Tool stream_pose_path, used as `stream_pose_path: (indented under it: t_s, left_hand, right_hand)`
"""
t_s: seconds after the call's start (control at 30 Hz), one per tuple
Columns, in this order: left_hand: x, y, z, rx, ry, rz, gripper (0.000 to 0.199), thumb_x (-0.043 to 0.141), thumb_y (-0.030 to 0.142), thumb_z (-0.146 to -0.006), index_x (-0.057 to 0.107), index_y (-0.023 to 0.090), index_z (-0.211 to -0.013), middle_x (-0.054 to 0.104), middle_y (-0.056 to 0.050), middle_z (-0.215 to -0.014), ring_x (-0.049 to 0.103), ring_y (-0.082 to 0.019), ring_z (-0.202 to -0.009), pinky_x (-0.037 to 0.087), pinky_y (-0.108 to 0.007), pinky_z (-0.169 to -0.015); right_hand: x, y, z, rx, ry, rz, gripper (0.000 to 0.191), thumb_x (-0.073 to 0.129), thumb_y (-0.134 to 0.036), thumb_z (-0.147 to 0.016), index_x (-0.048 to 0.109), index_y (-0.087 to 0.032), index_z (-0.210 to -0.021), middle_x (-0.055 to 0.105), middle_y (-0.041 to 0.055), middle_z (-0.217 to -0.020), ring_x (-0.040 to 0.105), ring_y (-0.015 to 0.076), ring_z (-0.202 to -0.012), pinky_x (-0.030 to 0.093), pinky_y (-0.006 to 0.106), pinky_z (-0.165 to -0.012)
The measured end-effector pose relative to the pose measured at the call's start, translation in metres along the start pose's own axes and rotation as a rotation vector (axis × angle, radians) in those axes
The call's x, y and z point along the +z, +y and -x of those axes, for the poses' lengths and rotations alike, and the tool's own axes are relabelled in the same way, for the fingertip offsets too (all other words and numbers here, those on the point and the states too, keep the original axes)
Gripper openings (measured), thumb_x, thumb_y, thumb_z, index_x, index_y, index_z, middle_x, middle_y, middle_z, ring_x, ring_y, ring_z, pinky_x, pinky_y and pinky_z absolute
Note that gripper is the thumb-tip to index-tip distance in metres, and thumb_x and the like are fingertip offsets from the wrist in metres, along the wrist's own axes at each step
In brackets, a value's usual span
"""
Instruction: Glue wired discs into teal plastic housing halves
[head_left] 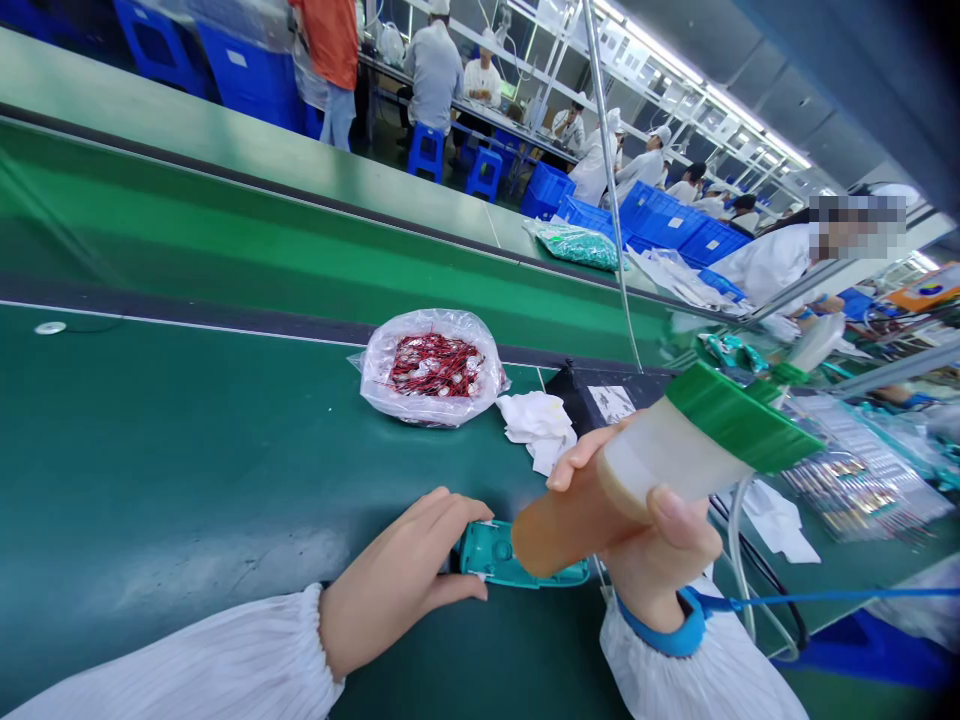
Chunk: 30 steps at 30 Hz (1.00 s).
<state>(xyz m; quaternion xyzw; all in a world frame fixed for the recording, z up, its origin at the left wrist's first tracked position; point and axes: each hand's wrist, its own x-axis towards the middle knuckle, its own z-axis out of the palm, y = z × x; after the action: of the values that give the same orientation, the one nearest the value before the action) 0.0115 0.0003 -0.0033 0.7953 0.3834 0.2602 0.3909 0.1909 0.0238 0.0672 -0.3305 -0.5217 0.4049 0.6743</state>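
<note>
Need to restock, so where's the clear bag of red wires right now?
In the head view, the clear bag of red wires lies on the green belt, left of the crumpled white cloth and ahead of the left hand.

White gathered sleeves (697, 670) — elastic cuffs (322, 640), blue wrist strap (664, 632)

Left of the left hand (401, 580), the green conveyor belt (187, 450) leaves wide room to pass. Straight ahead, a clear plastic bag of red-wired parts (431, 368) and white cloth wipes (536, 430) stand in the way. The green-capped cartridge (697, 440) in the right hand (645, 530) overhangs the teal plastic housing (499, 555). Right of that hand, a blue wrist-strap cord (825, 598) and clear tubing (739, 560) cross the path.
</note>
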Motion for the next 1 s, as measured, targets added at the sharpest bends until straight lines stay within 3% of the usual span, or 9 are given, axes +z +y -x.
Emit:
stream_pose_path:
  t_s: [0.77,1.0]
  left_hand:
    - [0.0007,-0.0032,0.0001,-0.017,0.028,-0.009,0.039,0.072,0.023,-0.079,0.052,0.027,-0.112,0.063,0.003,-0.099,0.058,-0.016,-0.081,0.047,-0.026,-0.070]
    - [-0.0010,-0.0006,-0.0004,-0.079,-0.025,0.001,0.039,0.072,0.020,-0.079,0.053,0.026,-0.112,0.061,0.002,-0.100,0.057,-0.017,-0.083,0.047,-0.027,-0.073]
  right_hand:
    - [-0.0041,0.0098,-0.0019,0.063,0.180,-0.012,0.020,0.060,-0.039,-0.069,0.063,-0.023,-0.082,0.064,-0.0004,-0.062,0.058,0.0191,-0.048,0.042,0.029,-0.040]
    - [-0.0063,0.0085,-0.0024,0.093,0.188,0.000,0.019,0.061,-0.040,-0.069,0.063,-0.025,-0.079,0.064,-0.0004,-0.063,0.058,0.0196,-0.049,0.043,0.030,-0.041]
